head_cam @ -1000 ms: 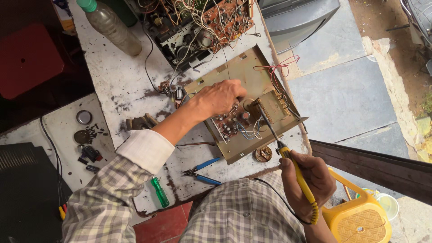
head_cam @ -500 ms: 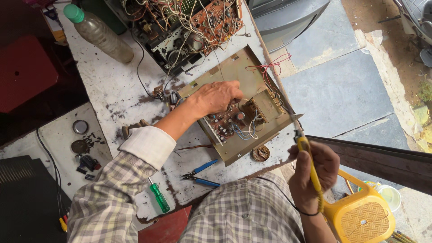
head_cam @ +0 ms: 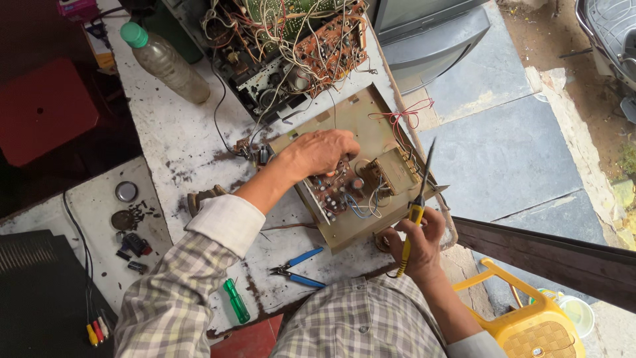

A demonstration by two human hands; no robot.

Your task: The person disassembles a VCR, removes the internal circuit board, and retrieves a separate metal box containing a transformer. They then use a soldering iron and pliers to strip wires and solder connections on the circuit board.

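Resting palm-down on the brown circuit board (head_cam: 334, 189) inside the open tan metal chassis (head_cam: 361, 126), the left hand (head_cam: 318, 154) is spread over the components with its fingers loosely curled; nothing is seen to be gripped by it, only touched. The chassis lies tilted on the stained white surface (head_cam: 175, 142), at its right edge, just near of a gutted set whose orange board (head_cam: 328, 43) is buried in tangled wires. A yellow-handled soldering iron (head_cam: 416, 202) is held in the right hand (head_cam: 417, 242), which is closed around the handle, the dark tip pointing far and up, lifted clear of the board. For work of this kind to be done well, the board is best kept pinned flat by the left hand, and the hot tip brought down only onto the chosen joint, kept apart from the blue and red wires (head_cam: 411, 113) nearby. Blue-handled pliers (head_cam: 298, 268) and a green screwdriver (head_cam: 236, 301) lie on the near part of the surface; a green-capped plastic bottle (head_cam: 165, 63) lies at its far left.
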